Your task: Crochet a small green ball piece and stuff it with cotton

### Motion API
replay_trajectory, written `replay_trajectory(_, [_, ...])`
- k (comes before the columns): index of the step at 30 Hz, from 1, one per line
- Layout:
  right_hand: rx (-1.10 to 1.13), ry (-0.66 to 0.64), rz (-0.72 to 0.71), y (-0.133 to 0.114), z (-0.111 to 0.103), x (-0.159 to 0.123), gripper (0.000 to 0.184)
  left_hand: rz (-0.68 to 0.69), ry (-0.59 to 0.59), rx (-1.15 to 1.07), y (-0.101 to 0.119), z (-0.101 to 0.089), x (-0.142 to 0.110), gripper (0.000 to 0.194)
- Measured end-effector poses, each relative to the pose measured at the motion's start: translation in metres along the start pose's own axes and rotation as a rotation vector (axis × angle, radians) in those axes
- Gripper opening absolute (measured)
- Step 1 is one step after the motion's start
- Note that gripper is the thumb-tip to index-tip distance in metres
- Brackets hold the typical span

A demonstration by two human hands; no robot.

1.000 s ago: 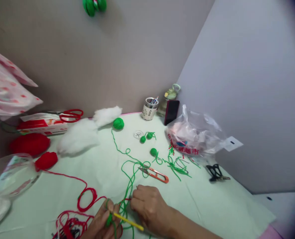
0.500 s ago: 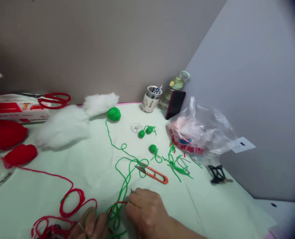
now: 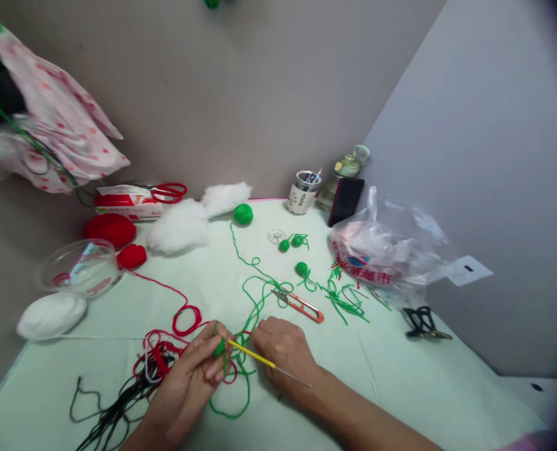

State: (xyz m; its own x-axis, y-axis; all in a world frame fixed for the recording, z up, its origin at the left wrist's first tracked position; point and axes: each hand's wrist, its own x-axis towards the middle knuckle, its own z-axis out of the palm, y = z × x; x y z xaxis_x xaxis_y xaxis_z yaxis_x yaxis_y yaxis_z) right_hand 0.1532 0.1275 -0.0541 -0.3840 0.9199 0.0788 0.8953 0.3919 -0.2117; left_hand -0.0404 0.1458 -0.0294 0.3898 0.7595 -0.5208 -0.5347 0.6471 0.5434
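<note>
Head view, the only cam:

L hand: left hand (image 3: pixel 191 382) pinched shut on a small green crochet piece (image 3: pixel 219 348), fingertips together around it, low on the table just left of centre.

R hand: right hand (image 3: pixel 285 351) lies right beside it. The crochet hook (image 3: pixel 259 359) w/ yellow grip crosses under its fingers, tip aimed at the green piece. Looks closed on the hook, but the grip itself is mostly hidden, so can't swear to it.

Yarn: green strand (image 3: pixel 254 300) loops from the hands up to the green yarn ball (image 3: pixel 243 213) at the back. Red yarn (image 3: pixel 187 319) and black cord (image 3: pixel 113 401) tangled left of the hands.

Done so far: three little green balls (image 3: pixel 301 269) w/ tails sit mid-table, so imo several pcs are finished. Green offcuts (image 3: pixel 346 300) near the orange snips (image 3: pixel 304 305).

Left to do: the piece in hand is tiny, prob early on. Plenty of yarn on the ball.

Other stuff: white stuffing (image 3: pixel 179 222), red pieces (image 3: pixel 111 228), clear bowl (image 3: pixel 78 272), plastic bag (image 3: pixel 386 250), pen cup (image 3: pixel 302 191), phone (image 3: pixel 346 200), red scissors (image 3: pixel 168 191) on a box at the back.

Table: pale green cover (image 3: pixel 423 376).
</note>
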Motion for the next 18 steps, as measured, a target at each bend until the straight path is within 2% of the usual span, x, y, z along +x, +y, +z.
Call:
replay_trajectory(8, [-0.044, 0.037, -0.040, -0.010, -0.003, -0.008, 0.023, 0.056, -0.162, 0.073, -0.009, 0.002, -0.014, 0.036])
replay_trajectory(14, [-0.070, 0.166, -0.079, -0.012, -0.013, -0.017, 0.031, 0.032, -0.227, 0.084, -0.013, 0.003, -0.021, 0.037])
replay_trajectory(16, [-0.077, 0.247, -0.080, -0.009, -0.012, -0.018, 0.031, 0.024, -0.245, 0.083, -0.013, 0.002, -0.020, 0.037])
replay_trajectory(18, [-0.060, 0.245, -0.111, -0.006, -0.007, -0.016, 0.029, 0.017, -0.255, 0.070, -0.012, 0.000, -0.017, 0.036])
